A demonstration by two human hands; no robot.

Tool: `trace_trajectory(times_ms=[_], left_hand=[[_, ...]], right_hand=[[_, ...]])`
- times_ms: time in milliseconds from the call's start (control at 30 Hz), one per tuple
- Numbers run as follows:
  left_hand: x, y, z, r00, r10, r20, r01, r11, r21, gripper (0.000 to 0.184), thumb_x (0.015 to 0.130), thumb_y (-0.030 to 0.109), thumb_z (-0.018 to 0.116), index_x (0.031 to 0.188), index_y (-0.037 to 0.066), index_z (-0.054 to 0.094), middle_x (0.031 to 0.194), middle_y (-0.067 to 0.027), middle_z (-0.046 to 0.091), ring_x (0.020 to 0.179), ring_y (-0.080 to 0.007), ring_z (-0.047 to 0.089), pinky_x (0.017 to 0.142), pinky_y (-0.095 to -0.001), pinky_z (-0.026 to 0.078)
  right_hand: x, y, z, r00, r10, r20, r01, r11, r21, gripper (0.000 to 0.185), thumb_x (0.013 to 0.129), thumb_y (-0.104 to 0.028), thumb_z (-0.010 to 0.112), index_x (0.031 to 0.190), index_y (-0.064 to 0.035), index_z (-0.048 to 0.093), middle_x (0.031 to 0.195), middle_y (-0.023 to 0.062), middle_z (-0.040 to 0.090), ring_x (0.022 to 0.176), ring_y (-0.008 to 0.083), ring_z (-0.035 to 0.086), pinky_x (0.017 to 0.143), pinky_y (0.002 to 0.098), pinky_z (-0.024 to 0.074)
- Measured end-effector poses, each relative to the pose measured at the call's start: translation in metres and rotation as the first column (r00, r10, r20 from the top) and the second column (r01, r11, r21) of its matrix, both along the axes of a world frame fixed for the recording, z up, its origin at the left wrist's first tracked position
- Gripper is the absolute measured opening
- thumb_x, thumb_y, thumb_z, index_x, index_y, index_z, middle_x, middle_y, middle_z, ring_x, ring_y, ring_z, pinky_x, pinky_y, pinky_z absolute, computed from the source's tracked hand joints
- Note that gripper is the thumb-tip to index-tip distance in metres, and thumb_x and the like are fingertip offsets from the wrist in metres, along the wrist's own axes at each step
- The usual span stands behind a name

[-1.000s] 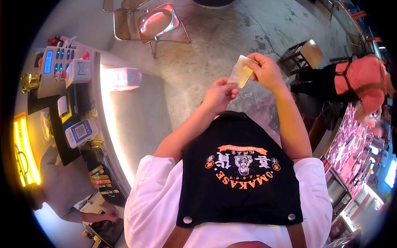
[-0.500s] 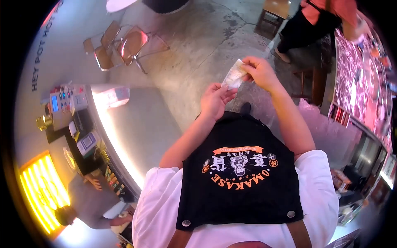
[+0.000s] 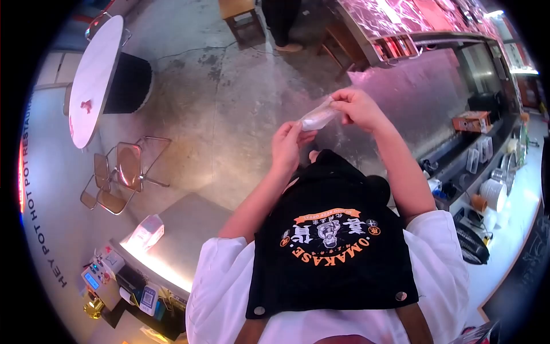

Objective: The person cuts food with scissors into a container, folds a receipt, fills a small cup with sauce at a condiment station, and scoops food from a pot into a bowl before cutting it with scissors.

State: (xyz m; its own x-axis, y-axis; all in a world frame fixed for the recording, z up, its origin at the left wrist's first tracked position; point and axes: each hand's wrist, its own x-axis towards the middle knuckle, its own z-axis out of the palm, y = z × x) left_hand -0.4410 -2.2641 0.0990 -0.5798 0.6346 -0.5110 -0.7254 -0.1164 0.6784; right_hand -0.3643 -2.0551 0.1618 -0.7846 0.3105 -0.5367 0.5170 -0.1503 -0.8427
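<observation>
A small, thin whitish slip [image 3: 318, 116], partly see-through, is stretched between my two hands in front of my chest. My left hand [image 3: 288, 144] pinches its lower left end, fingers curled. The upper right end is gripped between thumb and fingers of my right hand [image 3: 360, 109]. What is on the slip is too blurred to make out. Below both hands is the black apron [image 3: 332, 269] with orange and white print, over a white shirt.
An oval white table [image 3: 94, 80] stands at the upper left, with folding chairs [image 3: 129, 166] below it. A lit counter [image 3: 189, 229] with a payment device is at the lower left. Shelves with stacked plates [image 3: 492, 195] line the right. A person's legs [image 3: 281, 23] show at the top.
The view has swung to the right, bringing in the plate shelves. The slip stays in both hands and now looks narrower and more slanted. The person at the left counter has left the view.
</observation>
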Motion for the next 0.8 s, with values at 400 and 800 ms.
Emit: trace_trajectory(times_ms=[400, 800], left_hand=[[0.106, 0.136, -0.007, 0.952, -0.271, -0.143, 0.251, 0.957, -0.143, 0.031, 0.102, 0.024, 0.045, 0.102, -0.005, 0.057, 0.094, -0.0149, 0.066, 0.081, -0.022, 0.069, 0.074, -0.0326, 0.056], [0.218, 0.365, 0.019, 0.795, -0.501, -0.343, 0.478, 0.864, -0.155, 0.026, 0.101, 0.024, 0.049, 0.093, 0.0, 0.056, 0.078, -0.0065, 0.064, 0.061, -0.0107, 0.063, 0.055, -0.0243, 0.051]], right_hand=[[0.142, 0.113, -0.013, 0.964, -0.264, -0.02, 0.261, 0.961, -0.091, 0.019, 0.093, -0.017, 0.06, 0.1, -0.0005, 0.066, 0.079, 0.003, 0.066, 0.068, 0.009, 0.063, 0.058, 0.0223, 0.0492], [0.307, 0.256, -0.031, 0.722, -0.571, -0.39, 0.666, 0.727, 0.169, 0.008, 0.09, -0.009, 0.062, 0.093, -0.002, 0.065, 0.072, 0.0011, 0.061, 0.055, 0.0057, 0.054, 0.05, 0.0209, 0.0423]])
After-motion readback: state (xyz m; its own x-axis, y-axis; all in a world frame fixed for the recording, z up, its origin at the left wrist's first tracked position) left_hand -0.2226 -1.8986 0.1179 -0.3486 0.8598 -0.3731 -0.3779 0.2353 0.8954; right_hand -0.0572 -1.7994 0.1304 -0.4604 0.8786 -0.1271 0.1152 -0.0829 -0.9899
